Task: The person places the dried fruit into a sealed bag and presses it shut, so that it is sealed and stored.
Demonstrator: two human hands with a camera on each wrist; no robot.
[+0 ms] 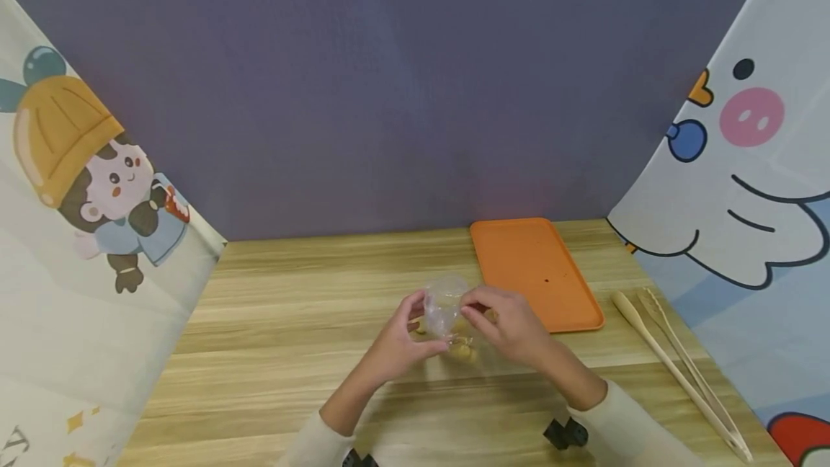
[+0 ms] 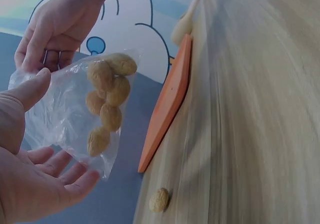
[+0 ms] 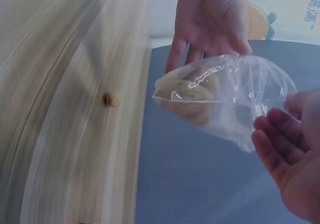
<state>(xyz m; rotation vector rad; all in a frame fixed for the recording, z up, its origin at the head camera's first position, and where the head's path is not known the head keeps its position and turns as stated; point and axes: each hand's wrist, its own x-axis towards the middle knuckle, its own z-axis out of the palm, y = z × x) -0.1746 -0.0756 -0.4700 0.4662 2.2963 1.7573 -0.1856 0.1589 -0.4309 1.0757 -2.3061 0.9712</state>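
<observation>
Between both hands is a clear plastic bag (image 1: 444, 303) with several walnuts (image 2: 111, 117) gathered in its bottom end. My left hand (image 1: 403, 337) curves around the bag, its thumb on one side and its spread fingers on the other. Thumb and fingertips of my right hand (image 1: 509, 323) pinch the bag's thin film near the mouth. In the right wrist view, the right hand (image 3: 295, 151) grips this upper end while the left hand (image 3: 210, 28) is behind the walnut end. A loose walnut (image 2: 159, 200) lies on the table below the bag.
An orange tray (image 1: 532, 258) lies on the wooden table (image 1: 292, 323), just beyond my right hand. Pale tongs (image 1: 681, 373) rest along the right side. A grey wall (image 1: 389, 92) stands at the back, with printed cartoon panels on both sides.
</observation>
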